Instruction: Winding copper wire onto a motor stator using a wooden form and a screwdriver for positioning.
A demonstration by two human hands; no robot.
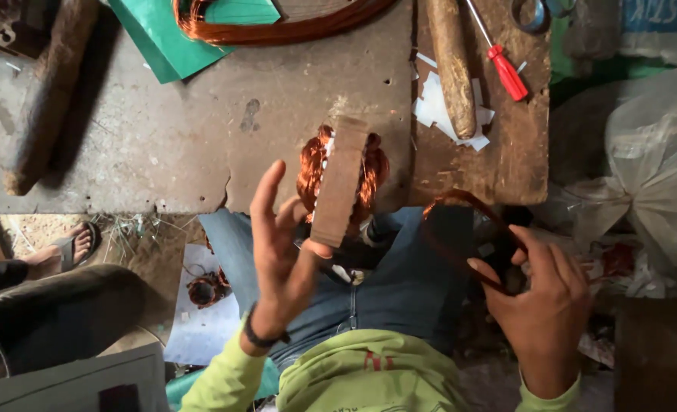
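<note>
Just below the near edge of the worn grey-brown wooden workbench [201, 137], at the centre of the head view, the left hand [281, 244] props a flat brown rectangular winding former [340, 181] upright on its thumb and palm, fingers spread rather than closed around it. Bright orange copper wire coils [369, 169] bulge from both sides of the former. At 4 o'clock from it, the right hand [540, 294] has its fingers curled around a loop of dark reddish-brown copper wire [468, 229] that arcs up and back toward the former.

By my judgement, the step in hand is freeing or forming a wound coil on the former over the lap, and it looks about midway: 1 loop is out in the right hand while the rest sits on the block. A next move would call for a firmer left-hand hold on the former and even tension on the loop, so the turns do not spring loose or tangle.

At 12 o'clock on the bench lie a large ring of copper wire [277, 27] on green sheet [163, 38], and at 1 o'clock a red-handled screwdriver [506, 70], a rounded wooden stick [453, 69] and white paper scraps [434, 103].
</note>
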